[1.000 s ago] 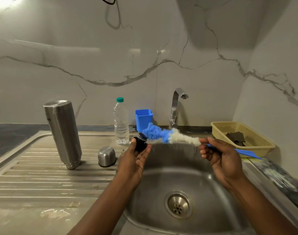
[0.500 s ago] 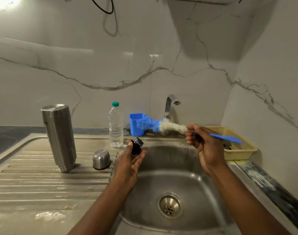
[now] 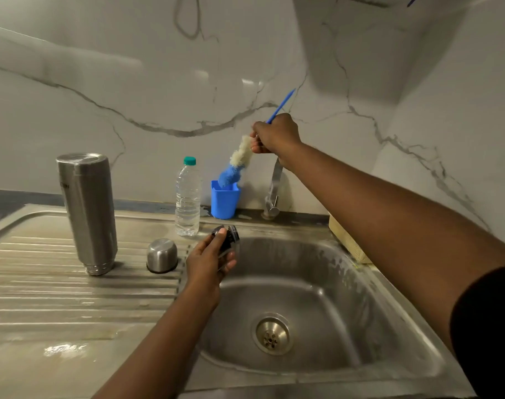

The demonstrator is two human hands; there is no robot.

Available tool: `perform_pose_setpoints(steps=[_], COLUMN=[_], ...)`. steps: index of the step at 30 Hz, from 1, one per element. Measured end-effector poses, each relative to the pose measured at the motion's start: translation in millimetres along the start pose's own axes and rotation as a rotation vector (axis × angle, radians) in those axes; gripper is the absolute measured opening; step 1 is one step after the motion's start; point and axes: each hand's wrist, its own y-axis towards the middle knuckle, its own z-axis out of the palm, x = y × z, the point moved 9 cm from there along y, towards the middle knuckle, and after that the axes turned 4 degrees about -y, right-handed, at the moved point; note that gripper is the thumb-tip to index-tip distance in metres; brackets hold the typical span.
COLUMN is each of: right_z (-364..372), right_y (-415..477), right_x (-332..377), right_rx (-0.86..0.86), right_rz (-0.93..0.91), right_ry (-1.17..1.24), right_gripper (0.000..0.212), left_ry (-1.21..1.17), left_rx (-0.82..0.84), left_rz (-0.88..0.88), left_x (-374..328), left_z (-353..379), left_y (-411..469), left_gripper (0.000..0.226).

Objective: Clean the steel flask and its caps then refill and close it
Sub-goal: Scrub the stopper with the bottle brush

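Behind the stainless steel sink basin (image 3: pixel 343 300), at its back left corner, a small blue plastic cup (image 3: pixel 224 202) stands open. The blue tip of a bottle brush with blue and cream bristles (image 3: pixel 239 158) dips just inside its rim. What else the cup holds cannot be seen. Left of the cup stands a clear plastic water bottle with a green screw cap (image 3: pixel 188 197), capped and filled nearly to the shoulder.

On the ribbed steel drainboard (image 3: pixel 58 298) left of the basin, the tall cylindrical steel flask (image 3: pixel 87 211) stands upside down on its mouth, so its inside is hidden. Between it and the basin, a small domed steel cup cap (image 3: pixel 162 255) also sits mouth down. The basin itself looks wet, with a round metal drain strainer (image 3: pixel 272 335) at its bottom.

Right of the basin, a pale yellow woven basket (image 3: pixel 347 241) is almost wholly covered by the right forearm, and its contents are hidden. The steel tap (image 3: pixel 274 188) behind the basin is partly covered by the right wrist.

The right hand (image 3: pixel 275 133) is raised above the back of the basin, fist wrapped round the brush's thin blue handle, bristles slanting down and left. The left hand (image 3: pixel 206 262) reaches over the basin's left rim and clasps a dark inner stopper cap (image 3: pixel 230 239), thumb on top and fingers curled beneath. Blur hides its details.
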Motion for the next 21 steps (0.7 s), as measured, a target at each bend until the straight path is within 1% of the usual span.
perform_pose_setpoints(steps=[4, 8, 14, 19, 21], right_z=[28.0, 55.4, 91.9, 95.9, 90.3], right_y=[22.2, 36.5, 44.3, 47.6, 46.2], right_x=[-6.5, -17.4, -46.7, -55.4, -51.1], right_rx=[0.03, 0.073, 0.126, 0.168, 0.208], right_rz=[0.048, 0.095, 0.148, 0.144, 0.138], right_ry=[-0.082, -0.11, -0.19, -0.216, -0.207], right_gripper=[0.021, 0.016, 0.019, 0.017, 0.02], left_ry=[0.012, 0.02, 0.022, 0.016, 0.013], left_rx=[0.014, 0.018, 0.014, 0.011, 0.013], left_rz=[-0.004, -0.014, -0.019, -0.015, -0.013], left_x=[2.1, 4.2, 4.8, 5.1, 5.2], left_z=[1.8, 2.5, 2.4, 1.3, 1.0], left_y=[-1.4, -1.1, -3.1, -1.8, -2.1], left_gripper=[0.039, 0.037, 0.034, 0.034, 0.035])
